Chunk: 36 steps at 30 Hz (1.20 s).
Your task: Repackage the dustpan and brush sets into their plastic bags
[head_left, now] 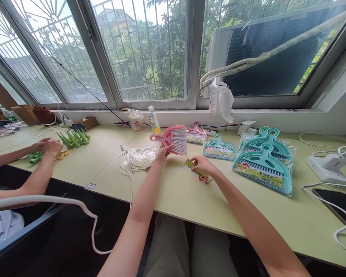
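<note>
My left hand (162, 153) grips a pink dustpan and brush set (173, 139), held up off the table with its pale bristles facing right and its handle to the left. My right hand (202, 164) pinches a printed cardboard label (205, 177), green and yellow with red pictures, low over the table. Behind the hands lies a wrapped pink dustpan set (196, 134). Right of it rests a wrapped teal dustpan set (219, 148), and farther right several more teal sets (261, 169) are stacked in clear plastic.
A crumpled clear bag (141, 154) and white cable lie left of my left arm. A drink bottle (153, 120) stands by the window. At far left, a co-worker's hands (50, 147) are beside green plastic pieces (73, 138). A power strip (328, 167) and phone (338, 204) lie right.
</note>
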Motion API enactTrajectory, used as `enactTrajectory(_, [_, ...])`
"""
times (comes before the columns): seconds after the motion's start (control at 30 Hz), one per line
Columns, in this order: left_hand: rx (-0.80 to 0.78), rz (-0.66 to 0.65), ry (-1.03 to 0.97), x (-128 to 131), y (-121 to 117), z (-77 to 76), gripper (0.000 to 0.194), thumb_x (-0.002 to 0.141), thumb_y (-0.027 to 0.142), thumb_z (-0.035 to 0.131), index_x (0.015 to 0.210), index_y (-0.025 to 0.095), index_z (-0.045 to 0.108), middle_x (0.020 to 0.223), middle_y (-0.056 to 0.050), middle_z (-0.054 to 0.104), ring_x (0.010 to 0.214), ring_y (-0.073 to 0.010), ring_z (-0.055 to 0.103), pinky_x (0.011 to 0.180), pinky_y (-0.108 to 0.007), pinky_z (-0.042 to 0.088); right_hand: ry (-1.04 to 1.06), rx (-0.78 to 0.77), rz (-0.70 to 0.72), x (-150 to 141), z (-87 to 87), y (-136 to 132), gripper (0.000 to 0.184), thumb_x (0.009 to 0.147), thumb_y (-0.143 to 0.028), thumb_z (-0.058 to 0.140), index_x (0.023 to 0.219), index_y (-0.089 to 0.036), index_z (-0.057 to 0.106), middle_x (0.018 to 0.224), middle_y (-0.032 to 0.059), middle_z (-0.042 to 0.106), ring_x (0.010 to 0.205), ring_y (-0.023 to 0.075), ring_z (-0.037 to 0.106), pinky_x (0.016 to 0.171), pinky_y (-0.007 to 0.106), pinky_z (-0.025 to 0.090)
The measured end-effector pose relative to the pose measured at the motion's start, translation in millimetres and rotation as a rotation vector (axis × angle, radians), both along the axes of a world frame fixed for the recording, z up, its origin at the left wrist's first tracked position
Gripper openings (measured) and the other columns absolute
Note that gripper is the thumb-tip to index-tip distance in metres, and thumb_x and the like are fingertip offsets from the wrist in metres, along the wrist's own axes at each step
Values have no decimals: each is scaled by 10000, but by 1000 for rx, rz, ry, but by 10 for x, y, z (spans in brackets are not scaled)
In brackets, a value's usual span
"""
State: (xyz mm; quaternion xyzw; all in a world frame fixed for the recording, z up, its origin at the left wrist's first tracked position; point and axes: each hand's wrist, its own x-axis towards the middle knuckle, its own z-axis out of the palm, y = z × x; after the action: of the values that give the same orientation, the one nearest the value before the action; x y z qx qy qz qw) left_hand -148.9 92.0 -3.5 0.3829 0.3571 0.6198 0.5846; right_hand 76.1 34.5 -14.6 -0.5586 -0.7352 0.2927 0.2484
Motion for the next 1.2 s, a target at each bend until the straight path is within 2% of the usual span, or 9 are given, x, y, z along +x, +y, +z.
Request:
enactTrajectory(0.1, [8,-26,84,3,11,-8,579,527,165,874,1053,178,632,987,-46,690,883,-176,654,845,-348,544,236,-27,5,25,7,18,265,528,-255,822,751,-168,708,668,18,670,642,170,597,599,275,455])
enactTrajectory(0.2, [1,-55,146,37,1,-4,621,498,180,884,1064,176,629,983,-54,688,897,-193,653,849,-364,536,586,-9,-53,40,35,40,396,529,-473,809,736,-158,687,693,43,683,560,137,541,527,272,427])
enactTrajectory(0.3, [41,-165,217,127,-50,7,669,501,211,888,1115,179,626,1044,-76,686,949,-220,647,851,-373,530,751,125,-253,69,66,63,503,513,-590,771,753,-162,661,719,54,682,465,89,417,457,269,366])
enactTrajectory(0.4, [92,-302,279,271,-142,38,708,529,242,883,1181,183,614,1107,-104,680,1010,-258,635,876,-406,517,715,275,-483,112,95,55,489,600,-618,695,790,-169,646,797,80,699,498,111,444,475,274,355])
enactTrajectory(0.5, [168,-428,316,413,-241,88,730,543,237,879,1217,184,603,1165,-121,669,1089,-295,608,938,-450,486,467,377,-674,156,130,5,404,698,-578,644,792,-185,641,836,95,711,608,171,537,523,274,329])
enactTrajectory(0.63, [240,-517,338,512,-313,119,761,526,213,886,1230,174,599,1185,-129,666,1137,-316,585,987,-486,452,223,435,-817,200,173,-72,326,773,-535,625,794,-210,637,813,63,710,654,189,565,550,272,273])
enactTrajectory(0.93, [219,-437,318,520,-321,129,721,524,228,889,1189,168,620,1140,-125,685,1092,-308,610,992,-494,444,177,523,-741,158,208,-110,369,809,-571,591,854,-207,628,792,67,699,669,196,588,572,271,277])
enactTrajectory(1.1, [208,-393,303,526,-330,134,726,489,216,901,1162,164,633,1118,-129,690,1083,-315,614,970,-491,460,279,514,-705,144,201,-80,409,764,-617,606,816,-212,603,839,79,711,677,203,600,570,275,309])
enactTrajectory(1.2, [194,-419,287,538,-336,115,739,510,242,895,1192,177,618,1141,-129,681,1088,-313,614,956,-484,472,458,476,-650,195,197,-22,430,721,-632,627,799,-212,575,855,86,711,674,197,591,574,281,358])
